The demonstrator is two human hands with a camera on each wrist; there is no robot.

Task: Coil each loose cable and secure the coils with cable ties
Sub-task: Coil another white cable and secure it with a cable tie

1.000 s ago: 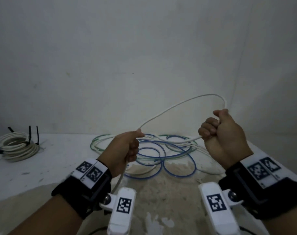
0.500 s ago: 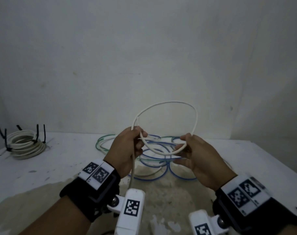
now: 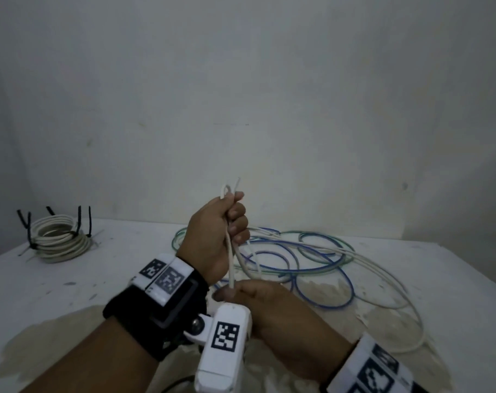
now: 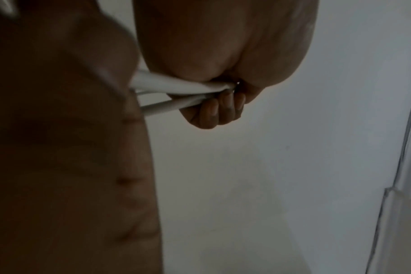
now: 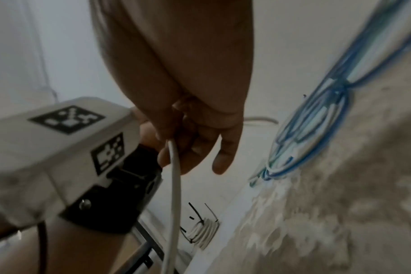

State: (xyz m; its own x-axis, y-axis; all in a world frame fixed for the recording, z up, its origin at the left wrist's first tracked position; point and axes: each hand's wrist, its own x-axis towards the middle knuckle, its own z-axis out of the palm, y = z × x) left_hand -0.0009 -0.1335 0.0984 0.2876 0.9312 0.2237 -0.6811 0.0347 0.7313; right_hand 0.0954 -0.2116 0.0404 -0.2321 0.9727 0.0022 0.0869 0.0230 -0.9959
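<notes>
The white cable (image 3: 230,251) stands nearly upright between the two hands above the near middle of the table (image 3: 71,285), several strands bunched together, with a small loop and a free end poking out above the upper fist. The left hand (image 3: 217,236) is raised, its fingers curled tight round the top of the bunch. The right hand (image 3: 272,304) sits just below it, thumb and fingers pinching the lower part of the strands, from where the cable runs down past the wrist. The rest of the white cable trails right across the table in a wide loop. Behind the hands lie loose blue and green cables (image 3: 298,251), tangled in overlapping rings. Far left, well apart, rests a finished white coil (image 3: 58,242) bound with black cable ties (image 3: 79,222).
</notes>
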